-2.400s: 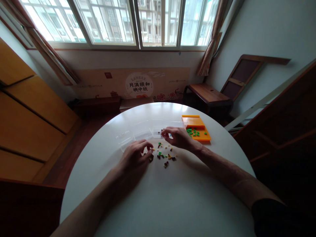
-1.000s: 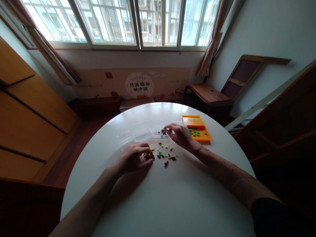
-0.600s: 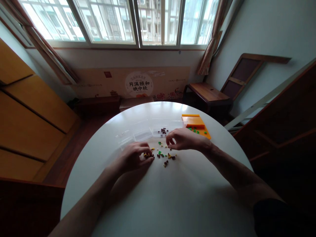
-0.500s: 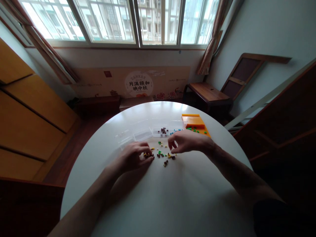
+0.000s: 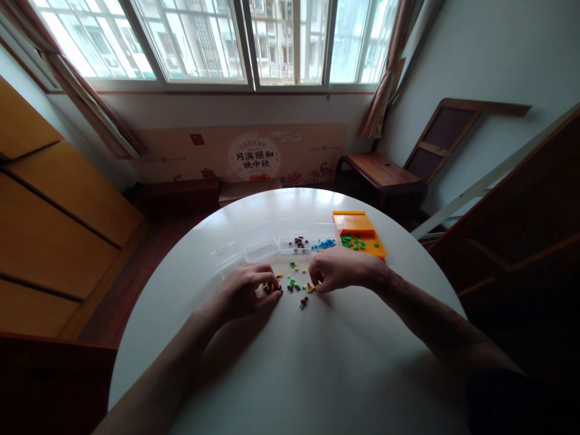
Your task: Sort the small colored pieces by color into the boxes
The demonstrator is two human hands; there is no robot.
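Note:
My left hand (image 5: 247, 290) rests on the table, thumb and forefinger apart, curved around a small heap of yellow and brown toy bricks (image 5: 270, 286). My right hand (image 5: 338, 269) is lowered to the tabletop with its fingertips drawn together at a small dark brown brick, mostly hidden by the fingers. Just left of these fingertips lies a yellow brick (image 5: 310, 289). Between the hands are scattered green bricks (image 5: 293, 283), and closer to me a few brown bricks (image 5: 303, 302).
Behind the hands, a clear plastic compartment box (image 5: 260, 246) holds brown bricks (image 5: 299, 243) and blue bricks (image 5: 324, 244) in separate compartments. At its right lies an orange tray (image 5: 351, 220) with green bricks (image 5: 353, 243). All stand on a round white table (image 5: 272, 374); a wooden chair (image 5: 385, 169) is beyond.
My right hand has come down and slightly toward me, onto the dark brown brick. This uncovers more blue and green bricks behind it. The left hand stays at its heap.

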